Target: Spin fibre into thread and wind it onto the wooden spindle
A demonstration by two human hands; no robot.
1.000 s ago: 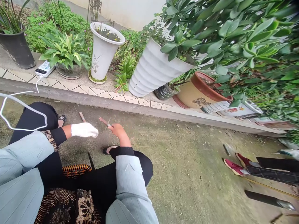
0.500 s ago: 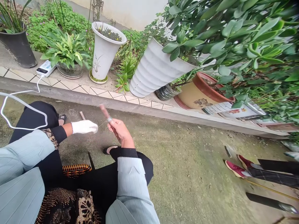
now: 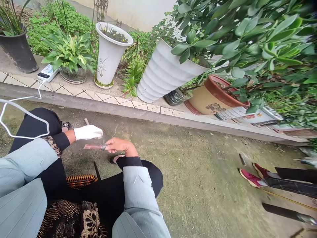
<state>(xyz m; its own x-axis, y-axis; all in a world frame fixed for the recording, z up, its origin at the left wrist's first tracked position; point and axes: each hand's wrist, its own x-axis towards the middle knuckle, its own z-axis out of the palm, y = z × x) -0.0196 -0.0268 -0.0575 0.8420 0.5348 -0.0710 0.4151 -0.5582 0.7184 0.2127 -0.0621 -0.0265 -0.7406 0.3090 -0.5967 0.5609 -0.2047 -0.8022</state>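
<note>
My right hand (image 3: pixel 119 145) is closed around a reddish-brown stick (image 3: pixel 92 146), which points left and lies nearly level. Thin wire (image 3: pixel 103 146) is wound round the stick just beside my fingers. A strand of it runs up to my left hand (image 3: pixel 87 132), which wears a white glove and has its fingers pinched together on the strand. Just past the glove, the end of another stick-like piece (image 3: pixel 86 121) shows on the ground, the remainder covered by the glove. Faint loops of wire (image 3: pixel 76 125) lie near it.
Potted plants, among them a ribbed white pot (image 3: pixel 168 72), line a tiled ledge (image 3: pixel 111 99) in front. A white power bank (image 3: pixel 48 73) with a white cable rests there. Another person's red shoes (image 3: pixel 250 178) are at right, near a dark-handled tool (image 3: pixel 282 212).
My right hand has swung the stick from pointing steeply up and away to pointing left, nearly level. My gloved left hand has shifted slightly, and the wire between them is now shorter.
</note>
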